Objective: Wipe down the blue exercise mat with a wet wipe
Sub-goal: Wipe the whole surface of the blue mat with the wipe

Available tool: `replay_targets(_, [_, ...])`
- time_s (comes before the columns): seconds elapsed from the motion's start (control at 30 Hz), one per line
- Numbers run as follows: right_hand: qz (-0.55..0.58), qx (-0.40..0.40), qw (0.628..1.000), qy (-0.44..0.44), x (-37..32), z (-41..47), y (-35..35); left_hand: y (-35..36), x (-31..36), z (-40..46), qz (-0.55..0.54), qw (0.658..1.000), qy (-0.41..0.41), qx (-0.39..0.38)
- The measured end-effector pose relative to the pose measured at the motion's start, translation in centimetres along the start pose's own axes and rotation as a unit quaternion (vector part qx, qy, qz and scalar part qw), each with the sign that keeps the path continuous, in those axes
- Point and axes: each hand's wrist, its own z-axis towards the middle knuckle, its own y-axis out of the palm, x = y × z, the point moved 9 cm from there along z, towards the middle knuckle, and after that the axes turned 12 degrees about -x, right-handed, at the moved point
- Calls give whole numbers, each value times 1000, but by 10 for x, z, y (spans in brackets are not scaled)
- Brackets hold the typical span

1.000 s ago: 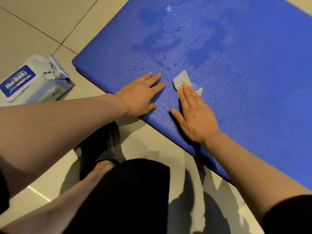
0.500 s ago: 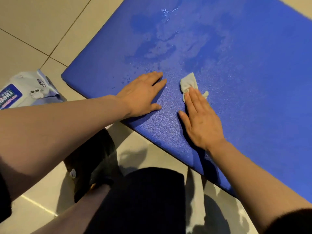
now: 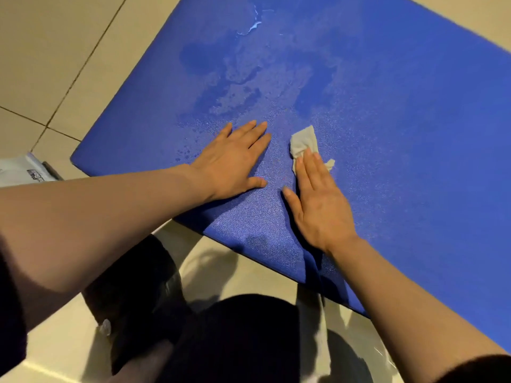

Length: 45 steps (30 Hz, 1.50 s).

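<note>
One wipes pack (image 3: 26, 171) (contents hidden).

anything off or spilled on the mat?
Mostly normal. The blue mat has uneven dark wet patches and a pale streak beyond the left hand, likely wiping moisture. The wet wipe is crumpled under the right hand fingertips.

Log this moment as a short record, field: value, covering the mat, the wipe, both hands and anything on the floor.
mat: blue exercise mat flat on tiled floor, wet patches on its far part
wipe: crumpled wet wipe on the mat
right hand: right hand flat, straight fingers pressing the wipe
left hand: left hand flat on the mat beside it, holding nothing
floor: wipes pack at the left edge, partly out of view
</note>
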Motion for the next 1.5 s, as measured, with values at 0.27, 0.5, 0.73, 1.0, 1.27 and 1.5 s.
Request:
replay_targets(0.27, [35, -70, 994, 79, 15, 95, -36, -18, 2, 11, 33, 998, 33, 29])
replay_targets(0.5, [47, -7, 998, 30, -4, 33, -11, -27, -18, 22, 18, 998, 43, 43])
replay_targets(0.73, [30, -71, 987, 140, 31, 121, -46, -18, -26, 45, 32, 997, 33, -59])
replay_targets(1.0, [107, -59, 983, 135, 7, 51, -23, -22, -23, 49, 56, 995, 19, -81])
replay_targets(1.27, [39, -72, 984, 155, 18, 53, -27, -27, -21, 48, 52, 995, 27, -87])
replay_targets(1.5, [64, -4, 988, 137, 44, 98, -48, -27, -22, 47, 60, 994, 21, -88])
